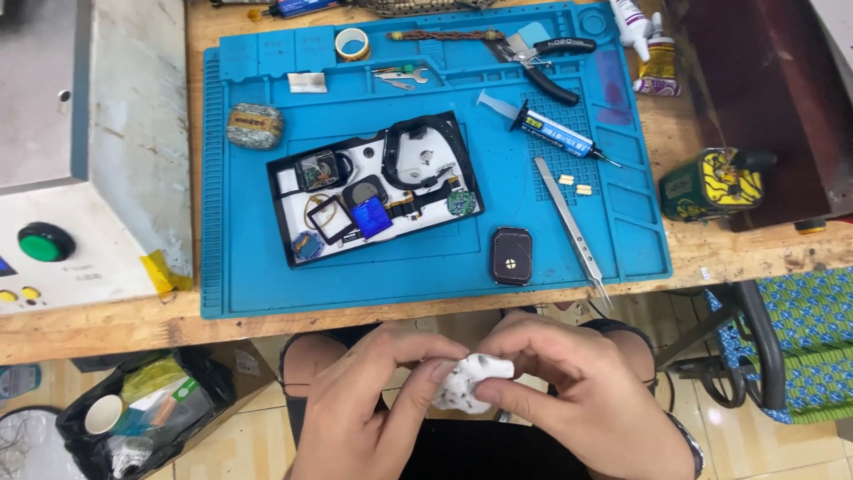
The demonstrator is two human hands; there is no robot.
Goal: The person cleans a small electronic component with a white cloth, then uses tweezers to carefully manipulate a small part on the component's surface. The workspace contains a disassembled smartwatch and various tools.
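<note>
Wiping step: our left hand (355,409) and right hand (577,391) both pinch the soiled white wad (471,382) below the bench (426,311); next we judge a cleaner fold is needed.

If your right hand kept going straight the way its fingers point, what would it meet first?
The right hand points left, pinching the white wad; beyond it, it would likely meet the left hand, whose fingers grip the wad's other side.

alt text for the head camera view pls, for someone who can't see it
Both hands, left hand and right hand, pinch a crumpled white wipe over the person's lap. Ahead, a blue repair mat on a wooden bench holds a tray of smartwatch parts, a watch body, tweezers and a syringe.
</note>
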